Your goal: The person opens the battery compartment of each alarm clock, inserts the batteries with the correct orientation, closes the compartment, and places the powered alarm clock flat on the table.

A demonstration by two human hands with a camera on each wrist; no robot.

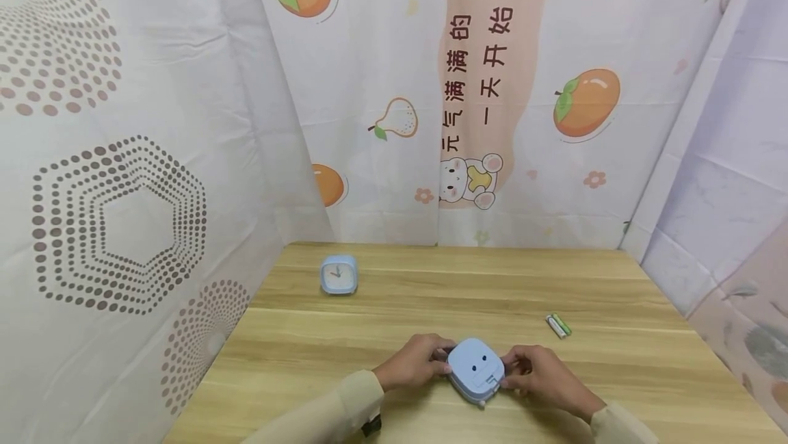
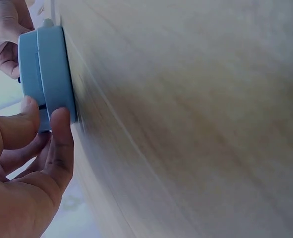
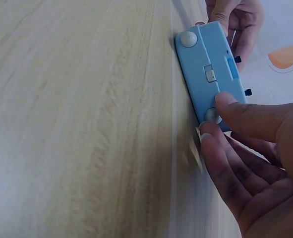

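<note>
A light-blue alarm clock lies on the table with its back up, two small black knobs and a small slot showing. My left hand grips its left side; in the left wrist view the thumb is on the back half and a finger on the front half. On the other side, my right hand pinches the corner by a round foot, thumb above and fingers below. A second foot and a pale switch show in the right wrist view. The clock's face is hidden.
A second light-blue clock stands upright at the back left of the wooden table. Two small batteries lie side by side to the right, beyond my right hand. Printed curtains hang behind and at both sides.
</note>
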